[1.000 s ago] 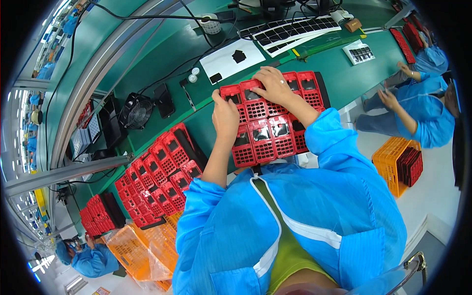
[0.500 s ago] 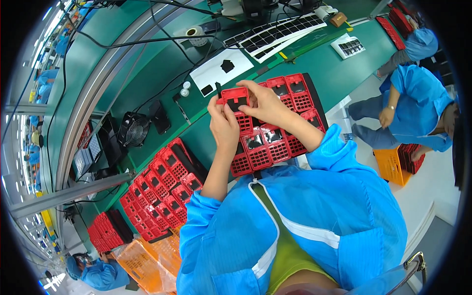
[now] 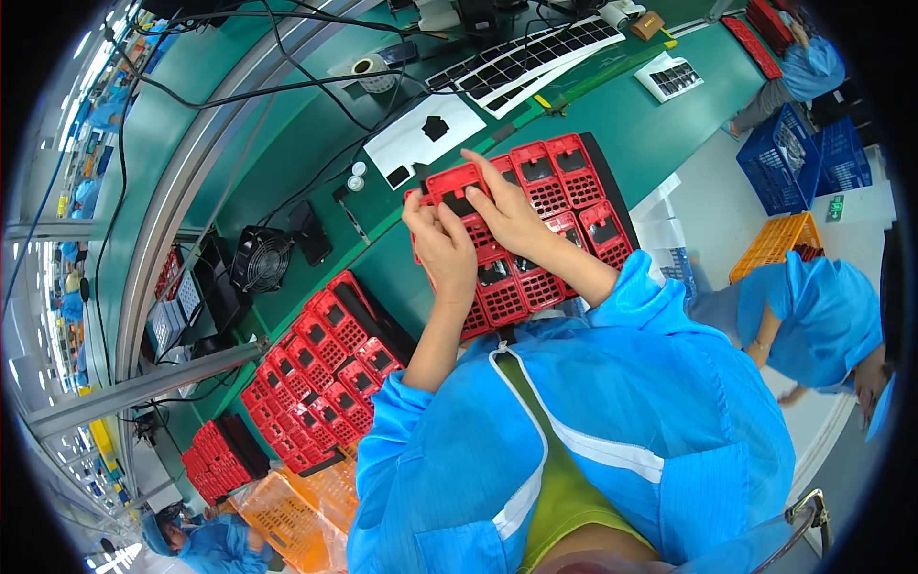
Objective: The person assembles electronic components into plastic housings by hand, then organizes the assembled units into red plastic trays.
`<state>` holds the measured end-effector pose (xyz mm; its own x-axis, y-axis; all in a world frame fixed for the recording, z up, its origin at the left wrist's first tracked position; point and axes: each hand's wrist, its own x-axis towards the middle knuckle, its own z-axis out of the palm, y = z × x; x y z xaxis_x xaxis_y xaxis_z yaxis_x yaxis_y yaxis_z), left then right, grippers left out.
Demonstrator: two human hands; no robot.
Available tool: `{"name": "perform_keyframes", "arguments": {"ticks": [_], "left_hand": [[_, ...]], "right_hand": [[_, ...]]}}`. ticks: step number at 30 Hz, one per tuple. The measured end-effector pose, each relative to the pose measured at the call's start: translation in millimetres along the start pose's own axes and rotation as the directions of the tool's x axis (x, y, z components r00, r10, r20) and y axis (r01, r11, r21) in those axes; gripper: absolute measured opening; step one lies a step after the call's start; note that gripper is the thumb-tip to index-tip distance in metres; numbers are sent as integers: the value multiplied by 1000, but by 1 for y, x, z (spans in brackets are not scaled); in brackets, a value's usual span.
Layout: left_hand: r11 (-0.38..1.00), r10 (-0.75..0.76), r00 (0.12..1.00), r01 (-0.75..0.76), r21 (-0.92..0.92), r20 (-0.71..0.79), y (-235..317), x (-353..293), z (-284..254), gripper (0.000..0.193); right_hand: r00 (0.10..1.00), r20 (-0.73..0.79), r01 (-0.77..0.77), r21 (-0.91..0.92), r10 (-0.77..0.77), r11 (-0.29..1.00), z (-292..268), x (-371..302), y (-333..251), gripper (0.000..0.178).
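Two bare hands are working together over a red plastic part (image 3: 457,187) at the far left corner of a tray of red parts (image 3: 564,215) that is lying on the green workbench (image 3: 669,124) right in front of the person. The left hand (image 3: 442,251) is curling its fingers over the near left edge of that part, gripping it, with the thumb pointing toward the bench's far side. The right hand (image 3: 512,212) is resting across the part's right side, fingers bent and pressing down on it, so both hands are closing on the same piece. Just beyond the tray a white sheet (image 3: 435,139) with black patches is lying flat, and two small white caps (image 3: 356,175) are sitting beside it. To the person's left a long row of red parts (image 3: 320,373) is stretching along the bench edge, with a small black fan (image 3: 261,259) standing behind it. Orange crates (image 3: 296,507) are sitting below that row. On the right, another person in a blue coat (image 3: 813,316) is bending near an orange crate (image 3: 775,244) and blue crates (image 3: 808,158) on the floor.
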<state>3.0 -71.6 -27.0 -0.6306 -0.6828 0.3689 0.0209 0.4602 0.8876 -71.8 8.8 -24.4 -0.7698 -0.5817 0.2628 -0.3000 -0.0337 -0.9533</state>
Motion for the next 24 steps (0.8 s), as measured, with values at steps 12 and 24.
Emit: {"name": "perform_keyframes", "arguments": {"ticks": [12, 24], "left_hand": [[995, -39, 999, 37, 93, 19, 5, 1, -13, 31], [999, -22, 991, 15, 52, 135, 9, 3, -13, 36]], "right_hand": [[992, 81, -110, 213, 95, 971, 9, -9, 5, 51], [916, 212, -386, 700, 342, 601, -4, -10, -4, 37]]}}
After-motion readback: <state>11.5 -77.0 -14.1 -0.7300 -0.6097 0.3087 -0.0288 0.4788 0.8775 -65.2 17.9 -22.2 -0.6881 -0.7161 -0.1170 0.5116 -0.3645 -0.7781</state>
